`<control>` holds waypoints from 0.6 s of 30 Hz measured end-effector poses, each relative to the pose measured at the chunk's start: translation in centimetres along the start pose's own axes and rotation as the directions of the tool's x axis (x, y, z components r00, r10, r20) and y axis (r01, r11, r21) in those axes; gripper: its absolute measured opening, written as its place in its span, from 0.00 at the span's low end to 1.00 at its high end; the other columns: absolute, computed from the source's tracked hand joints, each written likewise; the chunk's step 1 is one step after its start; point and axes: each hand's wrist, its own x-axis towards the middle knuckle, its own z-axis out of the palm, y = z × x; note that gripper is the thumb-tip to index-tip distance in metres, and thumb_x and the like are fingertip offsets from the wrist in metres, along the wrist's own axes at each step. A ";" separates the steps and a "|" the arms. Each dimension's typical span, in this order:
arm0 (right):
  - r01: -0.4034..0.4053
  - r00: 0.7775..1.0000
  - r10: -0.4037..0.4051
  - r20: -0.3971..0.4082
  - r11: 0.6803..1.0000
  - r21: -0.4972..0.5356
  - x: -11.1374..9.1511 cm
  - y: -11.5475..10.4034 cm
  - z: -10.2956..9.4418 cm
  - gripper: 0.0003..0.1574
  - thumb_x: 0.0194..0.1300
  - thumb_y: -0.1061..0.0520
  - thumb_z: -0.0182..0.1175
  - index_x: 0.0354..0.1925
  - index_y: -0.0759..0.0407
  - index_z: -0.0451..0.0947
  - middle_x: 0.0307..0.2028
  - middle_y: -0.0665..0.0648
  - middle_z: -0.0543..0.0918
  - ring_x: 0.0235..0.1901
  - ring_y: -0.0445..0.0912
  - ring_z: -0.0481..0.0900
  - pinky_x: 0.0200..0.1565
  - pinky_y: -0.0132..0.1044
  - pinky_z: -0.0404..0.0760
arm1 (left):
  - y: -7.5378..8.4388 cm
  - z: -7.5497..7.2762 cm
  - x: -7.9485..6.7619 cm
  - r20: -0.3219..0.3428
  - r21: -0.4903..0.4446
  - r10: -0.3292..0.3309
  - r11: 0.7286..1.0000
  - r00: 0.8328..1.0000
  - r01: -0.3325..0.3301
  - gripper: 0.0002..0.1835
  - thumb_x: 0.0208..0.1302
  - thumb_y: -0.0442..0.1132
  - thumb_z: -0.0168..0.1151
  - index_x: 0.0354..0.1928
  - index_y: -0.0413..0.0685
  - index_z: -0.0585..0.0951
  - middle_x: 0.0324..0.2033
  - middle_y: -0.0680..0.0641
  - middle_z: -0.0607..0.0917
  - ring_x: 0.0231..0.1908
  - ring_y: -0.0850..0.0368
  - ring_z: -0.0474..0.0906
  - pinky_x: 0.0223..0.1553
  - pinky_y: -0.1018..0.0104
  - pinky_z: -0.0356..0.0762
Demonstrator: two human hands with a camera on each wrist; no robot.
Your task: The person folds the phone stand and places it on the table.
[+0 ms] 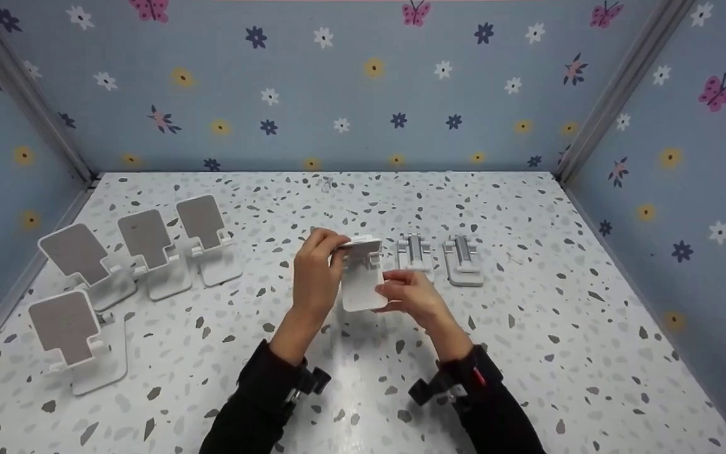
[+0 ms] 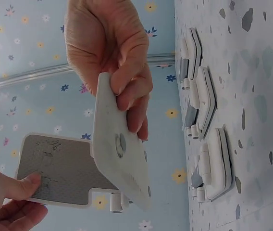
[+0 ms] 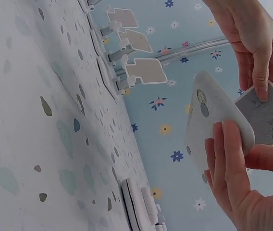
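A white folding phone stand (image 1: 363, 287) is held up over the table between both hands, its grey-padded plate (image 2: 64, 168) swung out from the base. My left hand (image 1: 317, 268) pinches the plate's far end between thumb and fingers. At the lower right of the base, my right hand (image 1: 416, 296) grips its edge, fingers across the underside (image 3: 218, 115) and thumb on the other face. In the left wrist view, three folded phone stands (image 2: 213, 168) lie in a row on the table; the head view plainly shows two, just right of the held one.
Several unfolded phone stands (image 1: 202, 221) stand at the left of the speckled white table (image 1: 558, 378), plates tilted up. Flower-patterned walls (image 1: 350, 82) enclose the back and sides. A small clear object (image 1: 327, 185) lies near the back edge.
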 end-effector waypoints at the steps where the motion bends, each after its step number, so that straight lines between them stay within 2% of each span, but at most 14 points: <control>1: 0.001 1.000 -0.001 -0.006 1.000 0.000 0.0 0.0 0.0 0.21 0.56 0.72 0.50 0.48 0.84 0.62 0.27 0.58 0.78 0.24 0.46 0.79 0.33 0.44 0.80 | 0.0 0.0 0.0 -0.009 -0.004 0.003 1.000 1.000 -0.003 0.06 0.48 0.21 0.61 0.29 0.36 0.81 0.27 0.45 0.76 0.28 0.55 0.74 0.31 0.64 0.74; 5: 0.006 0.999 -0.007 -0.039 1.000 -0.021 0.0 -0.1 0.0 0.22 0.55 0.71 0.51 0.48 0.82 0.64 0.26 0.58 0.78 0.23 0.46 0.78 0.31 0.43 0.81 | 0.1 0.3 -0.3 -0.065 -0.016 0.050 0.999 0.997 -0.052 0.05 0.47 0.22 0.62 0.27 0.36 0.82 0.24 0.45 0.74 0.26 0.56 0.72 0.29 0.65 0.73; 11: 0.021 0.992 -0.026 -0.120 0.999 -0.039 0.0 -0.5 0.0 0.21 0.53 0.71 0.52 0.47 0.80 0.67 0.29 0.62 0.80 0.25 0.47 0.79 0.28 0.41 0.81 | 0.2 1.1 -0.9 -0.146 -0.046 0.143 0.987 0.979 -0.151 0.05 0.47 0.21 0.62 0.25 0.36 0.82 0.23 0.46 0.73 0.25 0.56 0.71 0.25 0.67 0.73; 18: 0.015 0.982 -0.014 -0.190 1.000 0.004 0.2 -0.7 -0.4 0.20 0.53 0.73 0.52 0.47 0.80 0.69 0.29 0.63 0.79 0.26 0.48 0.79 0.31 0.42 0.81 | 0.3 2.1 -2.0 -0.182 -0.063 0.198 0.975 0.963 -0.212 0.04 0.45 0.23 0.64 0.25 0.36 0.81 0.23 0.46 0.73 0.26 0.56 0.72 0.25 0.68 0.74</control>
